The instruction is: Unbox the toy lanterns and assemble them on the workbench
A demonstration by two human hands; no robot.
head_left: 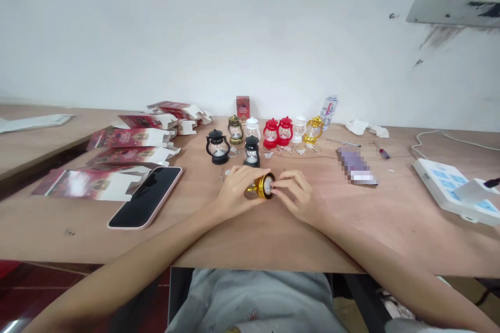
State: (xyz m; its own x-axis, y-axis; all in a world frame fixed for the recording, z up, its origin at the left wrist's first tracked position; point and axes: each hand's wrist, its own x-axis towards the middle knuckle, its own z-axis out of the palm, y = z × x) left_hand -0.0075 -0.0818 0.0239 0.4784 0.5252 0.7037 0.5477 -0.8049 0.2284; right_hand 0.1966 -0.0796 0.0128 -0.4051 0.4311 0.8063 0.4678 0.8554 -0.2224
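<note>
A gold miniature lantern (262, 187) lies on its side in my left hand (239, 187), its round base turned to the right. My left fingers wrap over its body and hide much of it. At the pale underside of the base, the fingertips of my right hand (296, 193) are pinched together; whatever they may hold is too small to make out. Just beyond my hands stand two black lanterns (217, 146), (252, 152). Behind them are a bronze lantern (235, 130), white lanterns (298, 129), red lanterns (271, 133) and another gold lantern (313, 130).
Flattened red-and-white boxes (128, 138) and a black-screened phone (146, 197) lie to the left. Small metal and white bits (300, 151) are scattered before the lanterns. On the right are a purple packet (356, 165), a screwdriver-like tool (383, 153) and a white power strip (457, 192) with its cable.
</note>
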